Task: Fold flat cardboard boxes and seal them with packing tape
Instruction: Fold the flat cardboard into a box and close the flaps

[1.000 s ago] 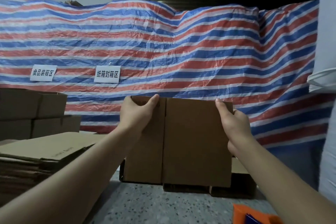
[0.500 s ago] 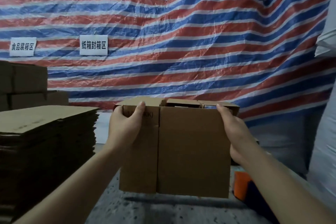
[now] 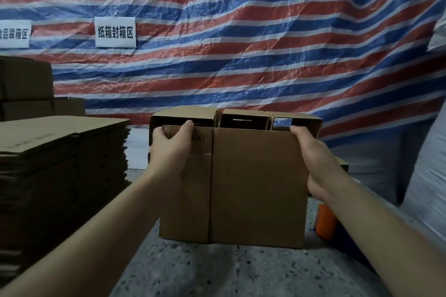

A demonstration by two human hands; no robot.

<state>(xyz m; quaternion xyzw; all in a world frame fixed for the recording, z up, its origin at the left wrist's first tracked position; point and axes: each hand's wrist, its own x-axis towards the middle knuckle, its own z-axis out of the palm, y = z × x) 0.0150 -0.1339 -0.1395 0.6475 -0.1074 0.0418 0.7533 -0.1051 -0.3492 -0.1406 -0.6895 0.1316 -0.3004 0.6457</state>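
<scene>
A brown cardboard box stands upright in front of me, still flattened, its near face crossed by a vertical crease. My left hand grips its upper left edge, thumb on the near face and fingers behind. My right hand holds the upper right corner, thumb over the top edge. An orange tape dispenser lies on the floor just right of the box, partly hidden by my right forearm.
Open boxes stand in a row right behind the held one. A tall stack of flat cardboard fills the left side, with closed boxes behind it. A striped tarp hangs at the back. Speckled floor lies below.
The view has tilted down and closer. The held box has come lower, and the open boxes behind it now show above its top edge. Both hands keep their grip.
</scene>
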